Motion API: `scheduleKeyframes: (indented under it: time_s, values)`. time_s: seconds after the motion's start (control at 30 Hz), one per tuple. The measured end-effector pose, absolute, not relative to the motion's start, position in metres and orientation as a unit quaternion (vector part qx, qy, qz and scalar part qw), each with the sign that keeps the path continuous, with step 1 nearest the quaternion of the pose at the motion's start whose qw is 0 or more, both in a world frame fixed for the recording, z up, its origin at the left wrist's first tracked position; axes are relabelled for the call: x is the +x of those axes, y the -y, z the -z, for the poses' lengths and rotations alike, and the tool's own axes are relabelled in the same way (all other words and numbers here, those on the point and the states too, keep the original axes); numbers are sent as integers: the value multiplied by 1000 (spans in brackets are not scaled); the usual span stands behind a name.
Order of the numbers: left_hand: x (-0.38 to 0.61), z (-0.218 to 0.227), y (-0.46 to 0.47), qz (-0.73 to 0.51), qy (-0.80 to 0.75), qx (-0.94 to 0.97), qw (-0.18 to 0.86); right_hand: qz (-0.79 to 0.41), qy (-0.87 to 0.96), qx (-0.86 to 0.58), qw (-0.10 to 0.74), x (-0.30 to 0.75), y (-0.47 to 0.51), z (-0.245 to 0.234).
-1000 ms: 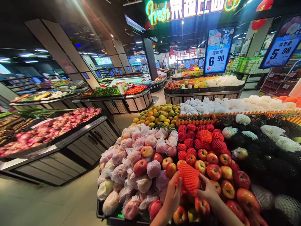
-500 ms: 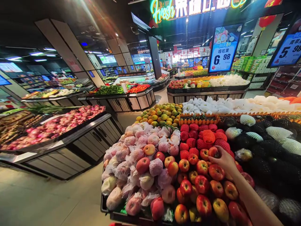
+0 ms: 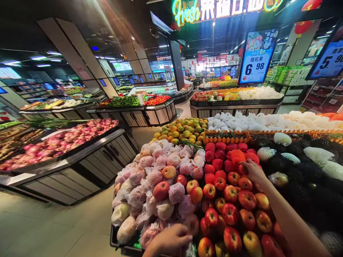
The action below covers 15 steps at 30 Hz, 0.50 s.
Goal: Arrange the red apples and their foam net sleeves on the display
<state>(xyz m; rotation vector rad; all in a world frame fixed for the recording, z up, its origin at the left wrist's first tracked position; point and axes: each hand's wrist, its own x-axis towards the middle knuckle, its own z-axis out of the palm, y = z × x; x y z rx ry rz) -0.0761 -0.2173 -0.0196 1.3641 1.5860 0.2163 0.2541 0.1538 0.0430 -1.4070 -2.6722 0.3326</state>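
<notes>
My right hand [image 3: 253,172] reaches over the apple display with its fingers bent against the lower right side of a fruit in an orange foam net [image 3: 238,156]. Just below that hand lies a bare red apple [image 3: 245,183], among several other red and yellow apples [image 3: 230,214]. My left hand [image 3: 173,237] is low in the view, above the front of the paper-wrapped apples [image 3: 150,178]. Its fingers point right and are a little apart, slightly blurred, with nothing seen in them. It hides some fruit at the front edge.
Red net-wrapped fruit [image 3: 218,164] sits behind the bare apples. Dark netted fruit [image 3: 300,178] lies right, yellow-green mangoes [image 3: 184,130] and white-netted fruit [image 3: 235,121] at the back. An onion stand [image 3: 69,139] is on the left, across the floor [image 3: 88,228].
My right hand has left the bare red apple, now lying lower in the pile, and moved up to the orange-netted fruit, which is tilted. My left hand has come in from below.
</notes>
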Motion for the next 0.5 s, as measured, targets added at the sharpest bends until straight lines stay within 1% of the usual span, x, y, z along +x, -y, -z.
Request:
scheduleKeyframes:
  time_s: [0.03, 0.07, 0.13, 0.2, 0.3, 0.4, 0.5]
  values:
    - [-72, 10, 197, -82, -619, 597, 504, -93, 888, -449, 36, 255, -157, -44]
    - [-68, 2, 173, -97, -559, 623, 538, -88, 898, -431, 20, 254, -160, -43]
    - [-59, -11, 117, -171, -533, 656, 506, -97, 916, -389, -7, 252, -164, -37]
    - [-50, -15, 57, -235, -588, 636, 442, -106, 923, -370, -19, 249, -167, -27]
    - [-39, -9, -19, -267, -689, 595, 316, -119, 920, -374, -7, 248, -166, -16]
    - [-35, 1, -64, -199, -754, 586, 220, -118, 913, -390, 21, 247, -157, -21]
    - [-34, 14, -83, -84, -773, 600, 189, -108, 905, -410, 43, 233, -140, -36]
